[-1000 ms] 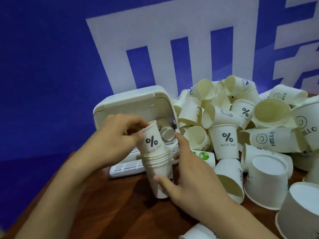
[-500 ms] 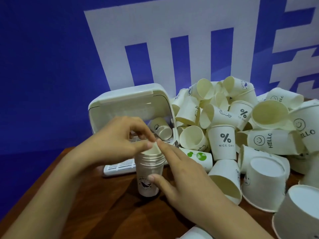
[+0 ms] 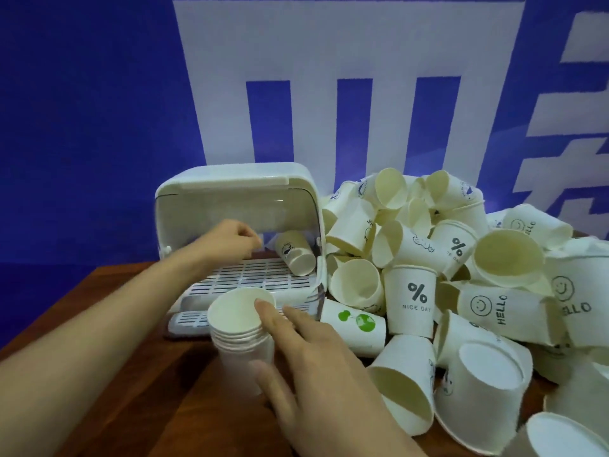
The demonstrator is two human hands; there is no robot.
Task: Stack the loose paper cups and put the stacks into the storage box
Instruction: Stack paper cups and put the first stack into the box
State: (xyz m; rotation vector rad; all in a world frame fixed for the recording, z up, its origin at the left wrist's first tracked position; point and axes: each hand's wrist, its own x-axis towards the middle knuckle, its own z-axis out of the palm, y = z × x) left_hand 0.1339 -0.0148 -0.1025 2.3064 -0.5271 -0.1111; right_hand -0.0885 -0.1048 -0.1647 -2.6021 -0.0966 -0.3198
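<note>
A stack of white paper cups stands upright on the brown table, in front of the storage box. My right hand grips the stack from the right side, thumb low and index finger on the top rim. My left hand reaches into the open white storage box, fingers curled together, holding nothing I can see. A cup lies tilted on the box's slatted rack, just right of my left hand. A large pile of loose paper cups fills the table to the right.
The blue wall with a big white sign rises right behind the box and pile. The table's wooden surface shows at the left and front. A cup with a green print lies close to my right hand.
The top cup has been pushed down into the stack. My left hand let go of the stack and moved up and back into the storage box. My right hand still holds the stack.
</note>
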